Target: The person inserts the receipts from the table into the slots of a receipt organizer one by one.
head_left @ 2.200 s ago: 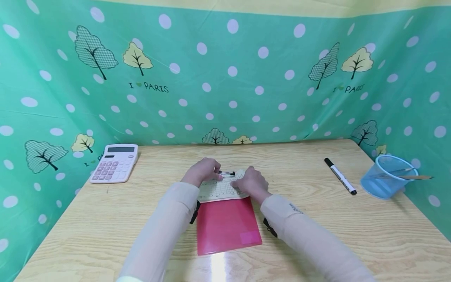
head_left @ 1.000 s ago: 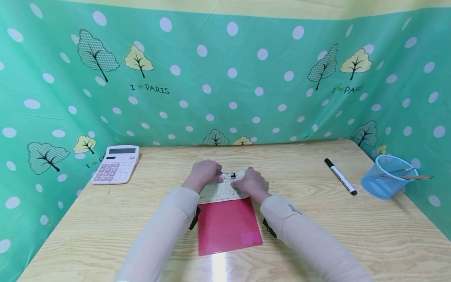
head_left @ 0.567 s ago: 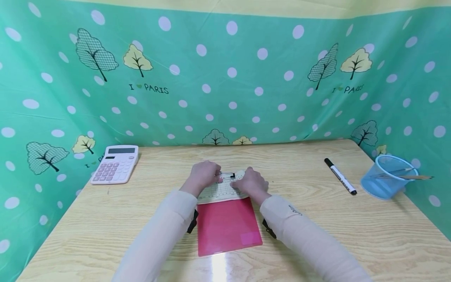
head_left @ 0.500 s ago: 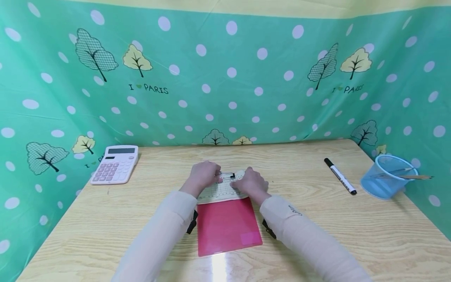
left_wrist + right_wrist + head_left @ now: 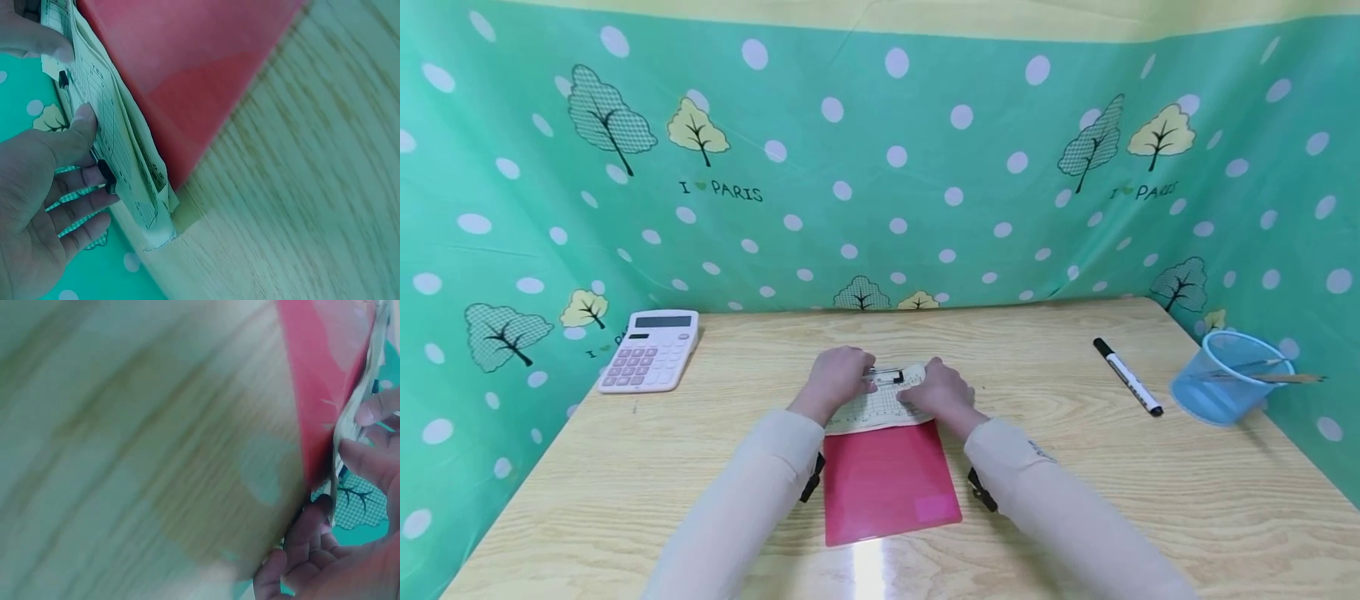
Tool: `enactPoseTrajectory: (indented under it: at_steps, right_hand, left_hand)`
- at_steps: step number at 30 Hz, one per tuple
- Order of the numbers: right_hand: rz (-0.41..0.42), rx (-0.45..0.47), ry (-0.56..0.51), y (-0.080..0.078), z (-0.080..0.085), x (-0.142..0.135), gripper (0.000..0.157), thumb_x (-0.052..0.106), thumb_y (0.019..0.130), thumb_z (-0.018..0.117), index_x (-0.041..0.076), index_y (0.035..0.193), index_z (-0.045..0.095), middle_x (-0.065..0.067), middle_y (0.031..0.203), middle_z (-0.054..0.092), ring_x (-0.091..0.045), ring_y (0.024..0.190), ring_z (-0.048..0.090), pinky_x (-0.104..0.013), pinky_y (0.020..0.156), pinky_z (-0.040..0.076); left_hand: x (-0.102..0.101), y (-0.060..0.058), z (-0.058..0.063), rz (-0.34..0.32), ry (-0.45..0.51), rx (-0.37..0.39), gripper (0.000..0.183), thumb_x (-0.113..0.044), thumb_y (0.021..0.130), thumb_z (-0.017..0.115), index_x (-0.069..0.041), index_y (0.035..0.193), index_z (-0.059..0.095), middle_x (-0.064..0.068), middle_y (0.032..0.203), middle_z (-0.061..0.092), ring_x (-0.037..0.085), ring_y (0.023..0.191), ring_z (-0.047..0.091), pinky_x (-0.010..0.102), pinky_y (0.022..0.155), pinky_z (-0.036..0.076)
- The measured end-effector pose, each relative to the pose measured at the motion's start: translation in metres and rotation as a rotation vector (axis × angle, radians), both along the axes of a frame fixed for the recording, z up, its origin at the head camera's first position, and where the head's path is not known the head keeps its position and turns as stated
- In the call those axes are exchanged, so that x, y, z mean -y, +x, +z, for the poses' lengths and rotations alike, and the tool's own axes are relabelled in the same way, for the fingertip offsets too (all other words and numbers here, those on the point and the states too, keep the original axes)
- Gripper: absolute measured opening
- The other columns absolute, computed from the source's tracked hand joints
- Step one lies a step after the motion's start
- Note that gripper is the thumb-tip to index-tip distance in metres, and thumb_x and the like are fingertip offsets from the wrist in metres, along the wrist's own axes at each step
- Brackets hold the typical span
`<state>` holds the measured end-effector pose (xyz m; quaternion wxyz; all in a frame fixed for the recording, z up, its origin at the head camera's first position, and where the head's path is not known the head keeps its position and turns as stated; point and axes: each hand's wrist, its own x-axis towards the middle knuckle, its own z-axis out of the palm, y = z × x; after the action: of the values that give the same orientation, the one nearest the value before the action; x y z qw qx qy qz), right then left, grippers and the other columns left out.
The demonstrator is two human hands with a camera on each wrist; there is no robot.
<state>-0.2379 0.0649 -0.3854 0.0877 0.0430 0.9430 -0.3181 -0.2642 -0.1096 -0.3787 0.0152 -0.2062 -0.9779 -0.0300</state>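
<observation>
In the head view a sheaf of printed paper (image 5: pixel 880 408) lies across the far end of a red folder (image 5: pixel 891 487). A metal clip with black ends (image 5: pixel 897 377) shows at the top of the sheaf, between the hands. My left hand (image 5: pixel 837 379) pinches the sheaf at its left part. In the left wrist view its thumb lies on the printed face, with other fingers behind, by a black clip end (image 5: pixel 107 176). My right hand (image 5: pixel 942 389) grips the right part of the sheaf. The right wrist view shows its fingers on both sides of the paper edge (image 5: pixel 347 428).
A calculator (image 5: pixel 651 350) lies at the back left of the wooden table (image 5: pixel 737 350). On the right are a black-and-white marker (image 5: pixel 1127 377) and a blue mesh pen cup (image 5: pixel 1228 379), tipped over, with pencils sticking out. A green dotted curtain (image 5: pixel 880 192) hangs behind.
My left hand has come slightly nearer, and the clip has shifted a little the same way. My right hand keeps its hold almost unmoved. The whole view drifts slightly.
</observation>
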Motion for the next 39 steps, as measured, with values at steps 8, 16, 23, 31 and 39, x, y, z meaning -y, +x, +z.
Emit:
enactPoseTrajectory:
  at_steps: [8, 16, 23, 31, 39]
  right_hand:
    - [0.185, -0.071, 0.018, 0.007, 0.004, -0.017, 0.078, 0.019, 0.077, 0.089, -0.002, 0.14, 0.047, -0.022, 0.12, 0.059, -0.032, 0.099, 0.059, -0.047, 0.09, 0.05]
    - [0.485, -0.215, 0.203, 0.017, 0.005, -0.031, 0.052, 0.027, 0.095, 0.074, 0.004, 0.14, 0.06, -0.019, 0.14, 0.055, -0.037, 0.128, 0.052, -0.055, 0.103, 0.043]
    - [0.587, -0.238, 0.218, 0.01, 0.0, -0.033, 0.05, 0.028, 0.105, 0.058, 0.005, 0.148, 0.051, -0.014, 0.157, 0.041, -0.036, 0.145, 0.036, -0.057, 0.114, 0.031]
    - [0.561, -0.194, 0.272, 0.006, -0.006, -0.031, 0.057, 0.031, 0.101, 0.065, 0.006, 0.15, 0.049, -0.012, 0.157, 0.042, -0.036, 0.144, 0.038, -0.058, 0.111, 0.035]
    - [0.561, -0.178, 0.285, 0.004, -0.004, -0.03, 0.057, 0.031, 0.1, 0.065, 0.007, 0.15, 0.049, -0.01, 0.157, 0.043, -0.036, 0.143, 0.038, -0.058, 0.109, 0.037]
  left_hand:
    - [-0.001, 0.001, -0.001, 0.016, -0.007, 0.003, 0.024, -0.031, 0.085, 0.083, -0.011, 0.091, 0.071, 0.003, 0.089, 0.072, 0.024, 0.086, 0.068, 0.039, 0.077, 0.056]
    - [-0.001, 0.002, -0.001, 0.011, 0.005, 0.001, 0.023, -0.03, 0.085, 0.083, -0.011, 0.092, 0.072, 0.004, 0.091, 0.073, 0.024, 0.087, 0.068, 0.038, 0.077, 0.056]
    - [0.001, 0.0, -0.003, 0.002, 0.007, -0.017, 0.022, -0.029, 0.085, 0.083, -0.011, 0.092, 0.072, 0.005, 0.09, 0.073, 0.025, 0.086, 0.068, 0.04, 0.078, 0.055]
    - [0.002, -0.002, -0.003, -0.015, 0.025, -0.001, 0.023, -0.03, 0.086, 0.082, -0.011, 0.092, 0.072, 0.004, 0.087, 0.072, 0.026, 0.086, 0.068, 0.04, 0.079, 0.055]
    - [0.003, -0.003, 0.0, -0.022, 0.021, 0.01, 0.023, -0.031, 0.086, 0.082, -0.012, 0.087, 0.069, 0.004, 0.085, 0.071, 0.026, 0.085, 0.067, 0.042, 0.079, 0.054]
